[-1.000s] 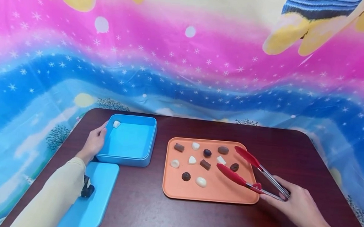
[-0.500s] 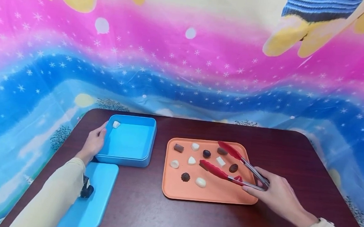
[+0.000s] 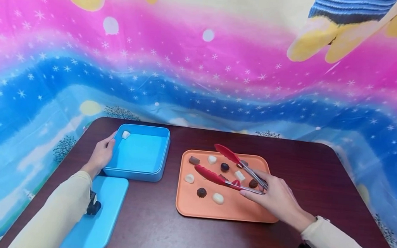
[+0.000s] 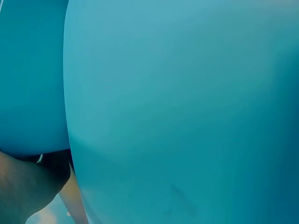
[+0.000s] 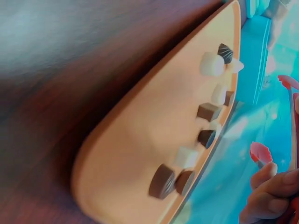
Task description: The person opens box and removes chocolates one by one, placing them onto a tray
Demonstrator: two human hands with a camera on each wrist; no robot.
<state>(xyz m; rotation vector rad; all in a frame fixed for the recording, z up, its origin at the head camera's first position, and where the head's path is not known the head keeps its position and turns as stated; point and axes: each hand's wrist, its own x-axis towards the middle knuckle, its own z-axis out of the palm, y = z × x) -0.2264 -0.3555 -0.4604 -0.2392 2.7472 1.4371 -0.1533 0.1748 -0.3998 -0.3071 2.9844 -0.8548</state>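
My left hand (image 3: 101,155) grips the left side of a light blue box (image 3: 157,177) that has no lid on. One small white chocolate (image 3: 125,134) lies in its back left corner. My right hand (image 3: 278,194) holds red-tipped metal tongs (image 3: 212,175), their two heads spread apart with nothing between them. They hover over an orange tray (image 3: 233,211) of assorted chocolates, among them a dark fluted one (image 3: 201,192) and a white oval one (image 3: 218,198). Some pieces are partly hidden behind the tongs and hand. In the right wrist view, the tongs' red head (image 5: 260,153) shows beyond my fingers.
A flat light blue lid (image 3: 108,218) lies in front of the box, partly under my left forearm. Both stand on a dark brown table (image 3: 155,222). A patterned pink and blue cloth (image 3: 202,70) hangs behind the table's back edge.
My right hand has carried the spread tongs leftward across the tray, from its right side to above its middle and back left. The left hand and the box have stayed in place.
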